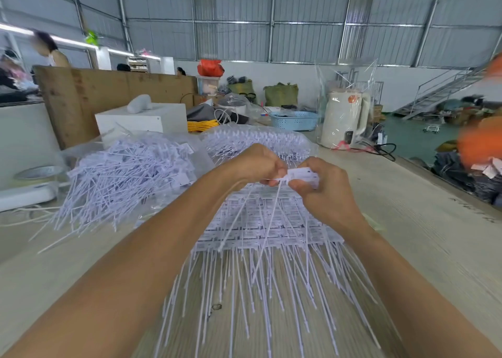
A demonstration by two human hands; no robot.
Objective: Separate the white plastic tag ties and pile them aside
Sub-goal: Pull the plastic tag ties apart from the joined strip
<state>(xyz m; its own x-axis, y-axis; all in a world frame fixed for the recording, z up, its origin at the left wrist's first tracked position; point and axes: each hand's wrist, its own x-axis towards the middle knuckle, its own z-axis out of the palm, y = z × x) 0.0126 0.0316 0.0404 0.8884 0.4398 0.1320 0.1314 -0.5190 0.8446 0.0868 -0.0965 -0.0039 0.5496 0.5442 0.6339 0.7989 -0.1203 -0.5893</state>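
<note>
White plastic, thin and springy, is what I have between both hands: a small cluster of white plastic tag ties [300, 174] with flat printed heads, lifted above the counter [423, 222] near the centre of my view. My left hand [258, 165] curls its fingers round the near end of the cluster at about 9 o'clock of it; my right hand [323, 189] pinches the flat heads from 3 o'clock, thumb on top. Both wrists are raised, forearms converging from the lower corners, knuckles almost touching. Two long tails hang from the cluster toward 6 o'clock.

Below, at 6 o'clock, lies the joined sheet of white tag ties [269, 227], still in rows, tails fanned toward me. The loose pile of separated white ties [127, 178] sits at 9 o'clock, well apart.

I judge the risks as these. Pulling too hard or twisting unevenly could snap a thin tail or tear a head instead of the joint. The hanging tails may snag in the sheet beneath and drag rows out of order. Tails could also flick loose ties off the counter's right edge at 3 o'clock, where the floor drops away.
</note>
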